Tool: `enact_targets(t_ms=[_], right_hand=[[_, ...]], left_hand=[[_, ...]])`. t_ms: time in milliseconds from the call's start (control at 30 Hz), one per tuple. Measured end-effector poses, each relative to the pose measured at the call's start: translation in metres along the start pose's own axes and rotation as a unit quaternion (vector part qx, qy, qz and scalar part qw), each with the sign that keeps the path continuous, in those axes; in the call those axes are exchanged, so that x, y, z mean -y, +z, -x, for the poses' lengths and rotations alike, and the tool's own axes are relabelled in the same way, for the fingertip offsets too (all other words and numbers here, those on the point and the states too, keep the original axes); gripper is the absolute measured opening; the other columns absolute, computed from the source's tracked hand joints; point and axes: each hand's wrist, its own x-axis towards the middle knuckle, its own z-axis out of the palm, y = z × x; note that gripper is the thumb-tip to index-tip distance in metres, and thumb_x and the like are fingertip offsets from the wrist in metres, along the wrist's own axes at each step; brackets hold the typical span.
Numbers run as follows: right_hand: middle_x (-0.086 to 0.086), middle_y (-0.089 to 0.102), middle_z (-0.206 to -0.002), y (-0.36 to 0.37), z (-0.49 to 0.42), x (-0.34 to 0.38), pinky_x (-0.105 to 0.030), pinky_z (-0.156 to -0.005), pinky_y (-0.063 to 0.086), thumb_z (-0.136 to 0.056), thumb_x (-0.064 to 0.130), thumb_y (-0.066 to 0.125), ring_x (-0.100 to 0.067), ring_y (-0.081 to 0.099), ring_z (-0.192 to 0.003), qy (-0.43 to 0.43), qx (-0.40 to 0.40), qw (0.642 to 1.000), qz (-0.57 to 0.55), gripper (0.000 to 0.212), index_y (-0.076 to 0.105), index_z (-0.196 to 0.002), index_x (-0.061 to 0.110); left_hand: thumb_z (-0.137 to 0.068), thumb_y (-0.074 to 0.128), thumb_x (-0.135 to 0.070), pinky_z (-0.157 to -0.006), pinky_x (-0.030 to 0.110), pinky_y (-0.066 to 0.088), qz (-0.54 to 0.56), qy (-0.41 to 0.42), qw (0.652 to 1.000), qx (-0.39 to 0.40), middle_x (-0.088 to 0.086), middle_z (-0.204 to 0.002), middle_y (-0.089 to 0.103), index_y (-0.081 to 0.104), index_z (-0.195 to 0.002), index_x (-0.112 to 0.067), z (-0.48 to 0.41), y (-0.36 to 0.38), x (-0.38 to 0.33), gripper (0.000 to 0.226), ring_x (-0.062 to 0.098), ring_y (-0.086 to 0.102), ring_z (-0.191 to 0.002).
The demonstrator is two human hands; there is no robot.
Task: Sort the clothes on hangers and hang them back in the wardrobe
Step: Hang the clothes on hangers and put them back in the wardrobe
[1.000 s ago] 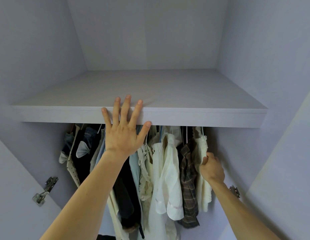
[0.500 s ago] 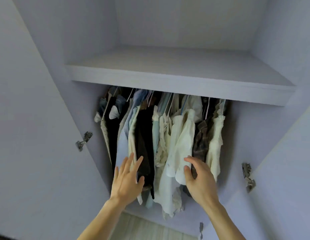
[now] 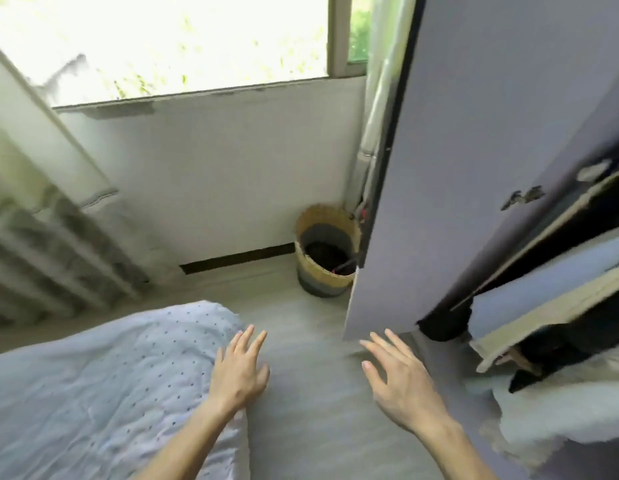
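The view is blurred by motion and points down at the floor beside the wardrobe. My left hand (image 3: 239, 370) hovers with fingers spread over the corner of the bed, holding nothing. Empty too, my right hand (image 3: 401, 379) is stretched out with straight fingers just below the open lilac wardrobe door (image 3: 467, 161). Hanging clothes (image 3: 550, 289) in black, pale blue and cream show at the right edge inside the wardrobe, with a white garment (image 3: 560, 410) lowest.
A bed with a dotted pale blue cover (image 3: 103, 386) fills the lower left. A woven basket (image 3: 325, 251) stands on the floor by the wall under the window (image 3: 162, 43). A radiator (image 3: 48, 244) runs along the left.
The view swung from the wardrobe interior down and left to the floor and bed. Both hands left the hanging clothes and dropped, empty and spread.
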Motion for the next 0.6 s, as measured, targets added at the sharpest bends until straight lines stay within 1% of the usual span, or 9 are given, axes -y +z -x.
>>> enact_targets(t_ms=[67,133,233,300,367,433,600], right_hand=[[0.018,0.031,-0.158,0.016,-0.018,0.041,-0.017,-0.116,0.005,-0.103,0.043,0.041,-0.003,0.008,-0.150,-0.069,0.039,0.996,0.034,0.044,0.043,-0.146,0.037],[0.016,0.031,-0.158,0.033,-0.032,0.083,-0.020,-0.119,0.006,-0.103,0.042,0.040,-0.005,0.007,-0.151,-0.140,0.083,0.985,0.056,0.044,0.041,-0.147,0.036],[0.016,0.031,-0.158,0.058,-0.044,0.144,-0.026,-0.121,0.010,-0.103,0.043,0.040,-0.006,0.007,-0.152,-0.230,0.134,0.960,0.085,0.045,0.040,-0.147,0.038],[0.018,0.030,-0.158,0.075,-0.045,0.182,-0.026,-0.120,0.010,-0.103,0.046,0.039,-0.007,0.006,-0.152,-0.286,0.160,0.940,0.100,0.045,0.039,-0.147,0.040],[0.018,0.028,-0.159,0.092,-0.041,0.217,-0.026,-0.120,0.009,-0.103,0.049,0.038,-0.008,0.006,-0.152,-0.346,0.195,0.911,0.107,0.046,0.037,-0.148,0.041],[0.018,0.025,-0.160,0.109,-0.033,0.246,-0.029,-0.122,0.012,-0.103,0.050,0.036,-0.007,0.004,-0.152,-0.404,0.235,0.877,0.108,0.047,0.036,-0.149,0.042],[0.016,0.026,-0.160,0.151,0.004,0.300,-0.032,-0.122,0.015,-0.104,0.048,0.036,-0.012,0.007,-0.153,-0.536,0.297,0.780,0.127,0.046,0.037,-0.149,0.040]], left_hand=[[-0.097,0.040,-0.046,-0.121,0.049,0.016,0.015,-0.075,0.997,-0.013,-0.004,-0.167,0.011,0.019,-0.157,-0.035,0.034,-0.001,0.048,0.065,0.020,0.012,-0.153],[-0.096,0.037,-0.049,-0.121,0.049,0.014,0.032,-0.151,0.988,-0.027,-0.006,-0.166,0.011,0.018,-0.157,-0.036,0.075,-0.001,0.089,0.065,0.018,0.011,-0.153],[-0.100,0.040,-0.047,-0.121,0.049,0.012,0.064,-0.265,0.961,-0.053,-0.007,-0.167,0.009,0.015,-0.157,-0.036,0.140,0.005,0.137,0.063,0.017,0.009,-0.153],[-0.101,0.039,-0.046,-0.121,0.049,0.013,0.088,-0.336,0.936,-0.061,-0.006,-0.167,0.008,0.015,-0.158,-0.035,0.184,0.014,0.159,0.063,0.018,0.009,-0.153],[-0.100,0.039,-0.047,-0.122,0.049,0.016,0.113,-0.406,0.904,-0.073,-0.006,-0.167,0.008,0.015,-0.158,-0.035,0.230,0.027,0.173,0.063,0.018,0.010,-0.153],[-0.101,0.037,-0.048,-0.122,0.049,0.016,0.146,-0.466,0.868,-0.087,-0.007,-0.167,0.007,0.015,-0.158,-0.035,0.274,0.040,0.177,0.063,0.018,0.010,-0.153],[-0.101,0.037,-0.047,-0.123,0.049,0.014,0.194,-0.575,0.786,-0.117,-0.011,-0.166,0.009,0.017,-0.158,-0.036,0.368,0.084,0.158,0.061,0.016,0.010,-0.153]])
